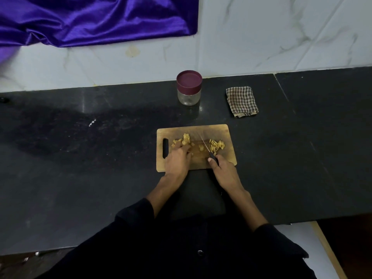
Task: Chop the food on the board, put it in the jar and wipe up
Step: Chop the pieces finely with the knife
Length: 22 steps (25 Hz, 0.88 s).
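Observation:
A wooden chopping board (pixel 221 131) lies on the black counter. Yellow food pieces (pixel 217 145) sit in two heaps on it, one right of the blade and one at the left by my fingers. My right hand (pixel 223 170) grips the dark handle of a knife (pixel 205 147), whose thin blade points away across the board's middle. My left hand (pixel 178 160) rests on the board with curled fingers on the left heap of food. A glass jar (pixel 188 96) with a maroon lid on stands behind the board. A folded checked cloth (pixel 241 101) lies to its right.
The black counter (pixel 80 158) stretches wide to both sides, with its front edge near my body. A white marbled wall (pixel 261 37) rises behind it, and a purple satin fabric (pixel 90 19) hangs at the top left.

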### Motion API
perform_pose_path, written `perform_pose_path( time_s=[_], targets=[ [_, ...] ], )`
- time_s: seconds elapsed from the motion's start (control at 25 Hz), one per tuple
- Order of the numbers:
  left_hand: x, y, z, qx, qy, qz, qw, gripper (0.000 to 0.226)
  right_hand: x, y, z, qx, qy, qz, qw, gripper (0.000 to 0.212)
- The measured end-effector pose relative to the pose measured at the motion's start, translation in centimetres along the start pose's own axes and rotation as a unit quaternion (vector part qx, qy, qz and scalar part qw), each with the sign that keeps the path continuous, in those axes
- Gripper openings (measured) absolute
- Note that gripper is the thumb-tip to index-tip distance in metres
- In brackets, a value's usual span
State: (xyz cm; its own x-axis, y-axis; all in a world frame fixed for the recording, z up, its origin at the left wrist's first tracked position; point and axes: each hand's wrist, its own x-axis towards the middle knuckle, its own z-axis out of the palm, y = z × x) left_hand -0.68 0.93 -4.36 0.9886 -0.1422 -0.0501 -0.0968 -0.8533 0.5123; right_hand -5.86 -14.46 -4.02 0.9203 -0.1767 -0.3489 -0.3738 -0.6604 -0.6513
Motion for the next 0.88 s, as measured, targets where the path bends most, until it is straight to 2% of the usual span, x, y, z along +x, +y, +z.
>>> perform_pose_path(
  time_s=[0.36, 0.6, 0.72, 0.88],
  targets=[
    [0.6, -0.8, 0.2, 0.018, -0.028, -0.012, 0.999, 0.020, 0.0, 0.0, 0.0, -0.001, 0.000, -0.003, 1.000, 0.031],
    [0.5, -0.7, -0.1, 0.006, -0.028, 0.017, 0.999, 0.012, 0.0, 0.0, 0.0, 0.010, -0.002, -0.001, 1.000, 0.031],
    [0.4, -0.6, -0.4, -0.041, 0.000, 0.019, 0.999, 0.007, 0.1, 0.1, 0.0, 0.008, -0.003, 0.002, 1.000, 0.030],
    [0.6, -0.7, -2.1, -0.179, 0.056, -0.052, 0.981, 0.011, 0.2, 0.2, 0.1, 0.010, -0.005, 0.000, 1.000, 0.032]
  ],
)
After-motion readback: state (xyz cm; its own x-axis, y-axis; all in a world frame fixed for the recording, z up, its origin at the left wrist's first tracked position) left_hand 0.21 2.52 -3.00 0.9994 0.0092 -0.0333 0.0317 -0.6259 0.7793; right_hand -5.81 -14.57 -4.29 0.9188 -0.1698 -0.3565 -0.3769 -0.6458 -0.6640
